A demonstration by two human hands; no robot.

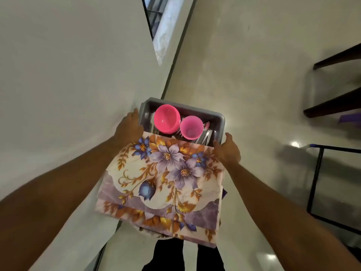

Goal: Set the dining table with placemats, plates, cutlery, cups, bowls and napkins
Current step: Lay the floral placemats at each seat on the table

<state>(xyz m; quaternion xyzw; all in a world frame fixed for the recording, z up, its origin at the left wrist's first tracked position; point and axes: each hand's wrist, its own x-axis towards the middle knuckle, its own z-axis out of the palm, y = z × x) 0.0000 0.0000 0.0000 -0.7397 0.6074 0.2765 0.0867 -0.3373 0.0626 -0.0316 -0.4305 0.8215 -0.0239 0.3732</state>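
I carry a grey tray in front of me above the floor. My left hand grips its left side and my right hand grips its right side. Inside the tray lie a pink bowl, a pink cup and some metal cutlery, partly hidden. Floral placemats with purple flowers and gold leaves are stacked over the near half of the tray and hang toward me, hiding whatever is under them.
A pale wall runs close on my left, with a window opening further ahead. Dark wooden furniture legs stand at the right. A black metal frame stands nearer on the right. Glossy floor stretches ahead.
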